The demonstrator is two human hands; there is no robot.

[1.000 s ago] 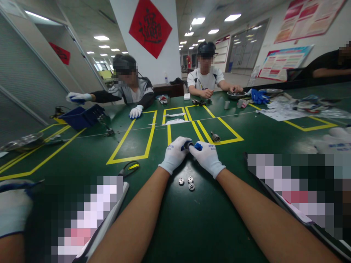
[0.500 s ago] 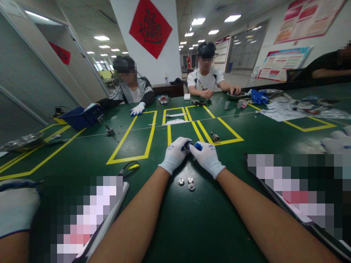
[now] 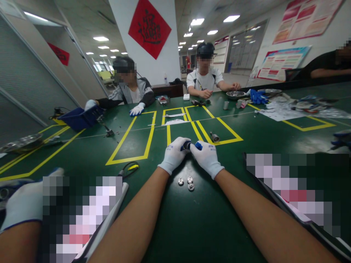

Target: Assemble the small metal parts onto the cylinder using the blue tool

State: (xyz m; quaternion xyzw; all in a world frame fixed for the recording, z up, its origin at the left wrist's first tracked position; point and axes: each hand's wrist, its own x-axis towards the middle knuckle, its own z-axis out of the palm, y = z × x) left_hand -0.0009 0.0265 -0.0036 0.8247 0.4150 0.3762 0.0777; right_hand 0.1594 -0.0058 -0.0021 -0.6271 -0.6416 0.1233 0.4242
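My left hand (image 3: 177, 153) and my right hand (image 3: 207, 157), both in white gloves with blue palms, meet just above the green table (image 3: 189, 226). Between their closed fingers is a small dark cylindrical part (image 3: 187, 145); the fingers cover most of it, so its exact kind does not show. Three small round metal discs (image 3: 191, 187) lie on the table below my hands, nearer to me. Beyond my right hand, a grey metal cylinder with a thin shaft (image 3: 215, 137) rests by the yellow tape.
A co-worker's gloved hand (image 3: 24, 202) is at the lower left. Across the table sit two people, one with an arm at a blue bin (image 3: 78, 118), the other beside a metal bowl (image 3: 236, 95). A looped cable (image 3: 131, 167) lies left of my arm; papers (image 3: 282, 111) lie right.
My hands stay nearly still around the dark part. The co-worker's hand at lower left has moved right. Across the table, a hand has lifted from the bowl. The white glove at the right edge has gone.
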